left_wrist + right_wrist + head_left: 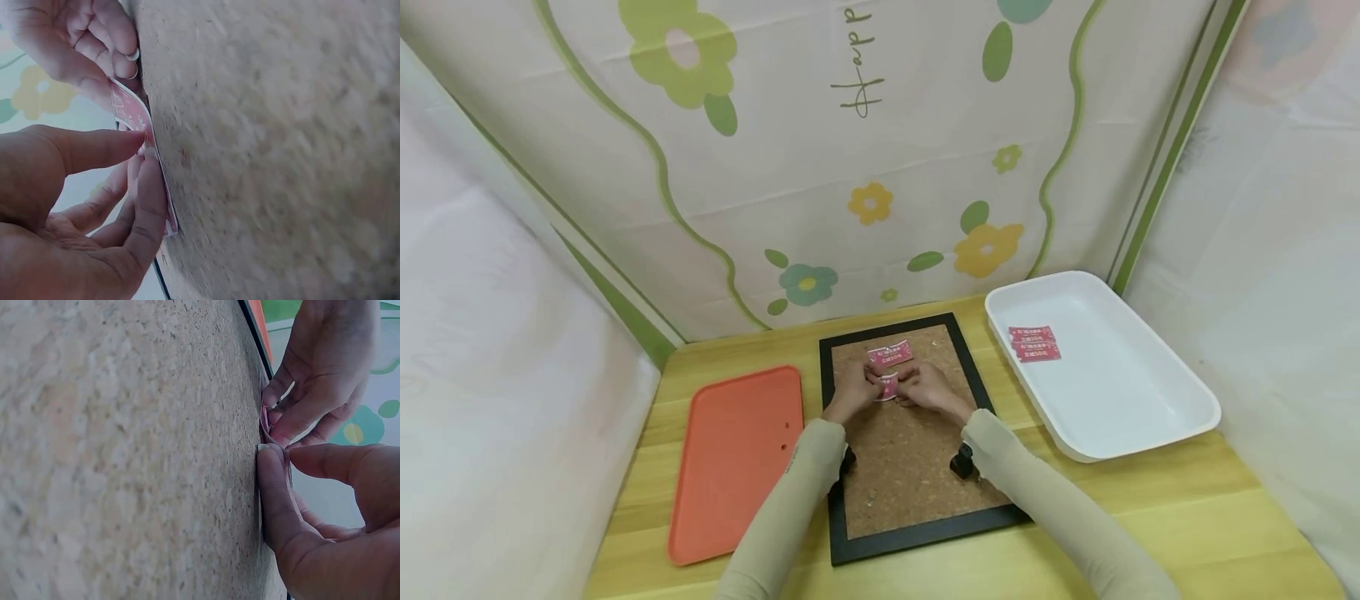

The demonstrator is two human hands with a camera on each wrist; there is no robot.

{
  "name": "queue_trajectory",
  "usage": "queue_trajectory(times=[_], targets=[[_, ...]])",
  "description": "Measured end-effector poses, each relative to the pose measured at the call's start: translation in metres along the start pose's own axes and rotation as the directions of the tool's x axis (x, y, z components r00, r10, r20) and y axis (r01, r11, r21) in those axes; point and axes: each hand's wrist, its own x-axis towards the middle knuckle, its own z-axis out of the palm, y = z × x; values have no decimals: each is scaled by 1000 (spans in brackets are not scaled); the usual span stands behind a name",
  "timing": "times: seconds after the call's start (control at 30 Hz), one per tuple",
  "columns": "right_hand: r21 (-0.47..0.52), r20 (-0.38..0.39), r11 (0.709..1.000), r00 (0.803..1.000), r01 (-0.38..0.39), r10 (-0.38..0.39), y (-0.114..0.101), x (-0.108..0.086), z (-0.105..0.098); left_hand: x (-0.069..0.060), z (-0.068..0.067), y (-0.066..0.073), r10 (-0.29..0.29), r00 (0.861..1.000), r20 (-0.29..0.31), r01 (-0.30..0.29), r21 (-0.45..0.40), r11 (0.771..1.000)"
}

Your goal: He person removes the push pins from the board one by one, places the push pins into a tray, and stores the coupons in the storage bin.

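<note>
i have the pink ticket (888, 387) pinched in the fingers of the left hand (854, 388) and the right hand (927, 387), at the cork board (917, 475). it sits between them, slightly bowed, long axis running hand to hand. from my end neither is nearer; i judge any sideways shift needs both.

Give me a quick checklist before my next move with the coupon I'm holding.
1. Left hand pinching the held coupon: ok.
2. Right hand gripping its other end: ok.
3. Held coupon flat: not ok, it bends between the hands.
4. Held coupon fastened to the board: cannot tell, fingers cover parts of it.
5. Upper coupon on the board: ok.
6. More coupons in the white tray: ok.
</note>
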Motion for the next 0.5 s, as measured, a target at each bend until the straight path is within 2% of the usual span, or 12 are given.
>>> queue_trajectory(times=[0.13,0.3,0.5], targets=[[-5,-8,1000,1000,-18,18,1,0,2,-1,-1,-2,-4,1000,-16,4,-32,999],[6,-14,1000,1000,-4,5,3,1,3,0,1,-4,14,998,-62,-14,-5,1000],[4,-20,1000,1000,10,-10,1,1,2,3,0,-4,23,998,-66,-23,5,1000]])
